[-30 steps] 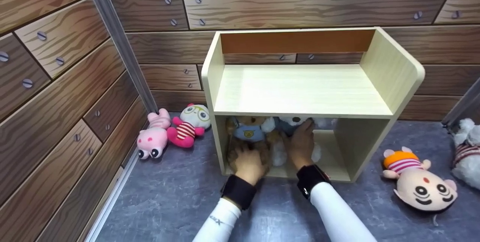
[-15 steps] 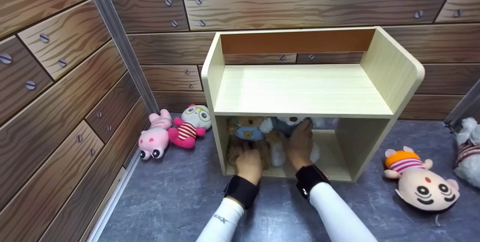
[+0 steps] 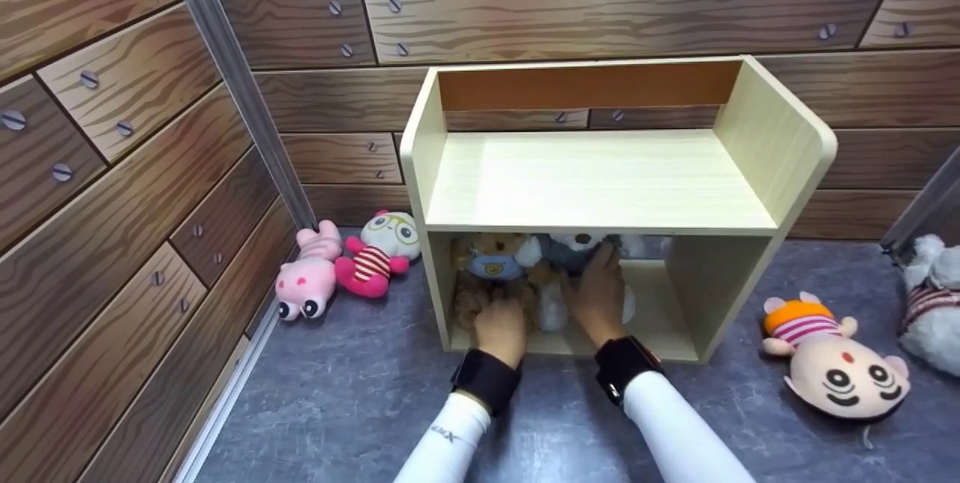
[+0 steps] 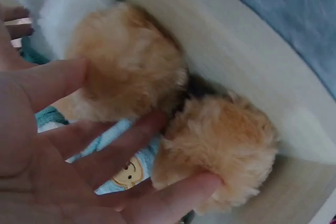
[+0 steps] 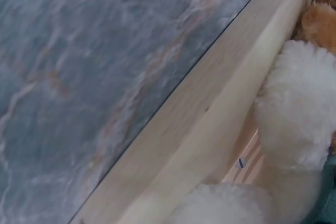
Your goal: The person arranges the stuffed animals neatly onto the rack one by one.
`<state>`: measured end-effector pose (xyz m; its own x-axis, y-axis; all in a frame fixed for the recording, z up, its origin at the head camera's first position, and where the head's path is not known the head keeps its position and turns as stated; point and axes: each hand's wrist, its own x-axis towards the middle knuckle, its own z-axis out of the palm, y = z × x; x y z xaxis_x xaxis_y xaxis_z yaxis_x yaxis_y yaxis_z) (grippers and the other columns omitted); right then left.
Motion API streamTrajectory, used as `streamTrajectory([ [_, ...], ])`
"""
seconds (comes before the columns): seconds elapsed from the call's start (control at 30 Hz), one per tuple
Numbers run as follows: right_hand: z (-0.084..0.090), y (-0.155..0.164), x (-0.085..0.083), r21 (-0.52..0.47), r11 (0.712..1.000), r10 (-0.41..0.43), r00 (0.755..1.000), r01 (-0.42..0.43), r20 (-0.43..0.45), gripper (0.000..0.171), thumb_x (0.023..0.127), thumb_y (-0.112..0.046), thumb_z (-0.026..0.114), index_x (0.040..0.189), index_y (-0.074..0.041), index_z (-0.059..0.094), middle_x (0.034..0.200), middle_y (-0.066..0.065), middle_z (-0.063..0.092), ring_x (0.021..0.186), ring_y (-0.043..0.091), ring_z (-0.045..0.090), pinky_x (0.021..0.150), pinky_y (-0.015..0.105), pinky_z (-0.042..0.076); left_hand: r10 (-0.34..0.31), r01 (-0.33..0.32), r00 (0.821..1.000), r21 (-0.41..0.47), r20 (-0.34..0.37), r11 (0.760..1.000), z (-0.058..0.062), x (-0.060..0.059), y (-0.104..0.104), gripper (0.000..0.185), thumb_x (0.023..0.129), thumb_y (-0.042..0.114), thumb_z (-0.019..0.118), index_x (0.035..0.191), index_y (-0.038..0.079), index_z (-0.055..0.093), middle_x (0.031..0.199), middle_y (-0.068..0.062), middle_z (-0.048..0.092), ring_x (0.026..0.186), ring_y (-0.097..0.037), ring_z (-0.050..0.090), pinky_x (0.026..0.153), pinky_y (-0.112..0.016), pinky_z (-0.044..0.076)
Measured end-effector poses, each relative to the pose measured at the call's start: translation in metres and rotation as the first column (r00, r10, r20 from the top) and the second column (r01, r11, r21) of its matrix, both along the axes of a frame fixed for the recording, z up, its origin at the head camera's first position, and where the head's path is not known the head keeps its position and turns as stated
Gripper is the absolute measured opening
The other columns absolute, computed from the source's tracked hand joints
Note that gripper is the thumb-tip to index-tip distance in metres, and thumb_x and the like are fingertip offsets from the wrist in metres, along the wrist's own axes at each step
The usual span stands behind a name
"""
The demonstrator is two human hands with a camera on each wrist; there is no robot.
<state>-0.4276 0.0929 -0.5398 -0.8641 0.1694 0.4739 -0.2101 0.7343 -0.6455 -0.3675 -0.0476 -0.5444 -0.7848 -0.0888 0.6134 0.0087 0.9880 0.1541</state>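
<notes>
In the head view, a brown teddy bear (image 3: 493, 267) in a light-blue shirt sits in the left of the lower compartment of a pale wooden shelf unit (image 3: 600, 181). My left hand (image 3: 501, 327) is at its legs. The left wrist view shows these fingers spread, fingertips against the bear's fluffy orange-brown feet (image 4: 226, 148). Beside the bear sits a white plush toy (image 3: 555, 307) in dark teal clothing, its head partly hidden by the upper board. My right hand (image 3: 602, 295) reaches over its front, fingers extended against its body. The right wrist view shows white fur (image 5: 296, 103) but no hand.
Left of the unit lie a pink plush (image 3: 306, 280) with big eyes and a panda doll (image 3: 371, 262) in red stripes. A monkey-like doll (image 3: 847, 378) lies to the right, with a white plush (image 3: 934, 318) at the far right. A plank-patterned wall (image 3: 637, 10) stands behind.
My left hand has shifted slightly at the bear's legs, leaving more of the fur on its left uncovered. My right hand stays at the white plush toy.
</notes>
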Motion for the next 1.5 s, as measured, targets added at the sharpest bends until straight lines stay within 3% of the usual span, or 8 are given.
streamTrajectory([
  [0.13, -0.004, 0.005, 0.003, 0.018, 1.000, -0.003, 0.998, 0.004, -0.055, 0.076, 0.080, -0.032, 0.071, 0.132, 0.003, 0.027, 0.121, 0.031, 0.042, 0.099, 0.048, 0.051, 0.076, 0.058, 0.046, -0.012, 0.013, 0.997, -0.007, 0.082, 1.000, -0.005, 0.005, 0.002, 0.033, 0.075, 0.015, 0.070, 0.107, 0.009, 0.065, 0.094, -0.007, 0.062, 0.088, -0.030, 0.058, 0.061, -0.051, 0.051],
  [0.33, -0.009, 0.008, 0.008, 0.054, 0.998, -0.009, 0.992, 0.016, -0.123, 0.078, 0.080, -0.030, 0.071, 0.136, 0.003, 0.028, 0.124, 0.032, 0.041, 0.098, 0.048, 0.051, 0.072, 0.058, 0.046, -0.069, 0.069, 0.994, 0.006, 0.088, 0.998, -0.009, 0.012, 0.003, 0.043, 0.079, 0.012, 0.069, 0.120, 0.011, 0.061, 0.115, -0.009, 0.060, 0.107, -0.037, 0.052, 0.076, -0.064, 0.044],
  [0.67, -0.008, 0.007, 0.017, 0.106, 0.994, 0.026, 0.986, -0.008, -0.167, 0.083, 0.080, -0.022, 0.068, 0.143, 0.005, 0.023, 0.132, 0.037, 0.036, 0.105, 0.052, 0.048, 0.079, 0.062, 0.042, -0.083, 0.085, 0.996, -0.051, 0.031, 0.995, -0.008, 0.017, 0.001, 0.045, 0.078, 0.017, 0.070, 0.123, 0.014, 0.062, 0.116, -0.010, 0.063, 0.110, -0.038, 0.053, 0.076, -0.061, 0.045],
  [0.9, -0.006, 0.011, 0.024, 0.107, 0.994, 0.024, 0.995, -0.013, -0.102, 0.084, 0.078, -0.019, 0.070, 0.147, -0.004, 0.025, 0.135, 0.031, 0.040, 0.106, 0.050, 0.049, 0.078, 0.062, 0.042, -0.087, 0.088, 0.996, -0.036, 0.022, 0.996, -0.014, 0.019, 0.001, 0.050, 0.073, 0.022, 0.073, 0.121, 0.012, 0.061, 0.120, -0.013, 0.060, 0.112, -0.040, 0.051, 0.079, -0.062, 0.044],
  [1.03, -0.007, 0.013, 0.027, 0.116, 0.993, 0.025, 0.997, -0.017, -0.069, 0.084, 0.080, -0.020, 0.069, 0.149, -0.007, 0.022, 0.138, 0.028, 0.039, 0.109, 0.050, 0.048, 0.080, 0.062, 0.042, -0.130, 0.131, 0.987, -0.005, 0.094, 0.991, -0.015, 0.023, 0.002, 0.053, 0.073, 0.023, 0.074, 0.124, 0.015, 0.059, 0.127, -0.020, 0.054, 0.119, -0.045, 0.044, 0.084, -0.066, 0.039],
  [1.17, -0.008, 0.019, 0.030, 0.150, 0.989, 0.014, 0.997, -0.003, -0.072, 0.083, 0.081, -0.019, 0.069, 0.149, -0.009, 0.023, 0.140, 0.025, 0.041, 0.111, 0.049, 0.048, 0.083, 0.063, 0.041, -0.229, 0.219, 0.948, 0.068, 0.221, 0.973, -0.011, 0.026, 0.011, 0.056, 0.075, 0.018, 0.071, 0.129, 0.021, 0.055, 0.137, -0.020, 0.045, 0.126, -0.048, 0.035, 0.089, -0.069, 0.034],
  [1.27, -0.010, 0.023, 0.030, 0.189, 0.982, 0.015, 0.996, 0.002, -0.089, 0.080, 0.082, -0.020, 0.066, 0.149, -0.010, 0.025, 0.140, 0.023, 0.042, 0.111, 0.049, 0.049, 0.083, 0.063, 0.041, -0.273, 0.259, 0.925, 0.088, 0.264, 0.962, -0.008, 0.026, 0.019, 0.062, 0.074, 0.016, 0.072, 0.133, 0.023, 0.053, 0.142, -0.014, 0.042, 0.128, -0.048, 0.033, 0.089, -0.069, 0.034],
  [1.5, -0.011, 0.030, 0.031, 0.232, 0.972, 0.055, 0.990, -0.023, -0.130, 0.079, 0.077, -0.017, 0.067, 0.147, -0.012, 0.031, 0.136, 0.023, 0.048, 0.099, 0.050, 0.054, 0.071, 0.061, 0.046, -0.225, 0.221, 0.939, 0.046, 0.259, 0.974, -0.009, 0.023, 0.025, 0.059, 0.073, 0.020, 0.074, 0.130, 0.023, 0.056, 0.143, -0.010, 0.042, 0.123, -0.045, 0.038, 0.089, -0.066, 0.036],
])
